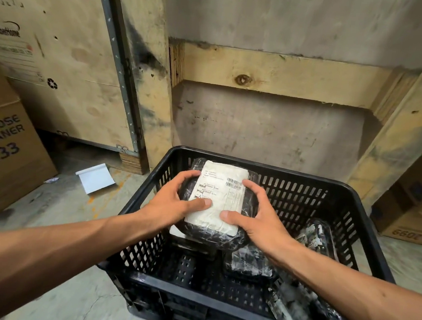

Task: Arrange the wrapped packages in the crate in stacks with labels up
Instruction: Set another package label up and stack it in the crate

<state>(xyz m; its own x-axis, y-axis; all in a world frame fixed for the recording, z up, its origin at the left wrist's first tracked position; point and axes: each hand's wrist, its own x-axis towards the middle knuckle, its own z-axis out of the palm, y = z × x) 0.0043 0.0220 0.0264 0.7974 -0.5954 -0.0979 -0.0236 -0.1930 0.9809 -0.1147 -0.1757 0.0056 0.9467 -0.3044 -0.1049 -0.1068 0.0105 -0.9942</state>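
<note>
A black slotted plastic crate (302, 192) stands on the floor in front of me. Both hands grip one black-wrapped package (224, 187) with its white label facing up, over the crate's far left part. My left hand (175, 202) clasps its left side, thumb on the label. My right hand (256, 213) clasps its right side, thumb on the label too. The package rests on or just above another package (177, 231) whose white edge shows beneath. More wrapped packages lie loose in the crate: one in the middle (249, 264), others along the right wall (318, 237) and near right corner (293, 307).
A cardboard box (2, 145) printed "cleaner" stands at the left, with a wooden crate (67, 63) behind it. A white sheet (96, 178) lies on the concrete floor. More cardboard boxes (413, 213) sit at the right. A wooden frame and wall close the space behind the crate.
</note>
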